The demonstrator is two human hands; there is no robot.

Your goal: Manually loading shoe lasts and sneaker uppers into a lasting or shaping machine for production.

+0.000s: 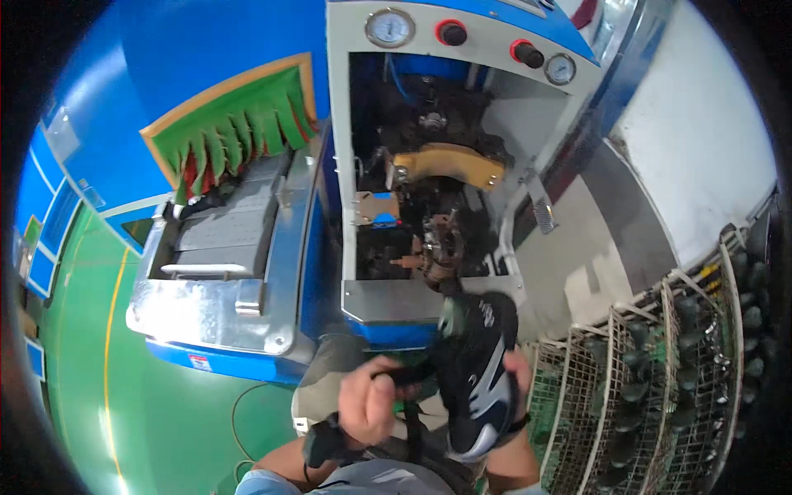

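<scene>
A black shoe (478,371) with white and silver markings is held up in front of my body, toe toward me. My right hand (518,378) grips it along its right side, the fingers partly hidden behind it. To its left, my left hand (369,404) is closed, fingers curled. A dark strip runs from that hand toward the shoe; blur hides what it is. The machine's open bay (445,272) lies just beyond the shoe, with a yellow curved part (450,165) and dark metal fittings inside.
At left stands a metal conveyor (227,223) with a green fringed curtain (247,124) at its opening. Wire racks (610,388) with several dark pieces fill the right side. Gauges (390,28) and black knobs (452,33) top the machine. A hose (235,408) lies on the green floor.
</scene>
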